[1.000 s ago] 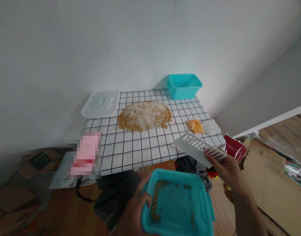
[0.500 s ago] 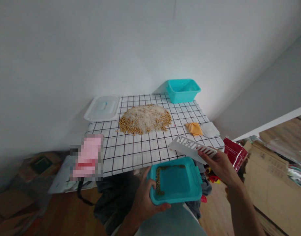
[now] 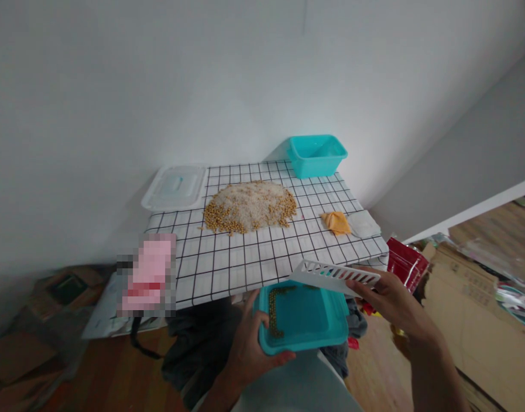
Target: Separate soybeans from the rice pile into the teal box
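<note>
Two grips suggest gathering: the left hand [image 3: 245, 346] holds a turquoise box [image 3: 309, 345], the right hand [image 3: 386, 294] pinches a slotted tool [image 3: 326, 281] over it, the grain heap [image 3: 251, 206] lies beyond both, and sweeping next likely needs steadiness.

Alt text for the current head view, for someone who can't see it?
A person's left hand grips a teal container with yellowish beans along one side; the right hand holds a slotted white tool near the container's far rim. A mound of beans and pale grains lies on the grid-patterned table.
</note>
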The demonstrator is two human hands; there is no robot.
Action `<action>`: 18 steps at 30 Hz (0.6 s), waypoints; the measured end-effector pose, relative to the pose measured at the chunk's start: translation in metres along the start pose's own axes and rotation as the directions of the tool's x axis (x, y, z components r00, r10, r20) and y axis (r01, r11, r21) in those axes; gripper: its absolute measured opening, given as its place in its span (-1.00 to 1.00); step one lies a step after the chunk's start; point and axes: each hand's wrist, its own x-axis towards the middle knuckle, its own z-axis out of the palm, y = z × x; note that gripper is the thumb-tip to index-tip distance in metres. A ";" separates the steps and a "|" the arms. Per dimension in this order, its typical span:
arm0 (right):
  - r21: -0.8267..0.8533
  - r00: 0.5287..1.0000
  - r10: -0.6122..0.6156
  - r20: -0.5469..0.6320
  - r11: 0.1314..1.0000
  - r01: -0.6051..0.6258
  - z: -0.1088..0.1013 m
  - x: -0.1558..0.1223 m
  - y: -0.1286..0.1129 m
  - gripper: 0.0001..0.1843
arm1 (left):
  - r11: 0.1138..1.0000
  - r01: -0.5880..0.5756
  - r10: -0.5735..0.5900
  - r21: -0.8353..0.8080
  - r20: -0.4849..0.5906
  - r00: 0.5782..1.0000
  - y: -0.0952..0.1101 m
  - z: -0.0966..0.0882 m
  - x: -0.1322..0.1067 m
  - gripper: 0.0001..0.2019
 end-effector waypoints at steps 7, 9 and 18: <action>-0.113 0.961 -0.004 -0.278 0.993 -0.029 -0.010 0.018 -0.004 -0.56 | 0.999 -0.007 0.009 -0.045 0.047 0.999 0.001 -0.006 -0.002 -0.39; -0.100 0.942 -0.046 -0.331 0.995 0.014 -0.012 0.030 -0.004 -0.55 | 0.997 -0.002 0.011 -0.072 0.122 0.992 0.004 -0.011 -0.007 -0.38; -0.017 0.899 -0.144 -0.415 0.988 0.150 -0.008 0.078 -0.008 -0.54 | 0.999 0.026 -0.026 -0.027 0.011 1.000 0.030 -0.065 -0.038 -0.67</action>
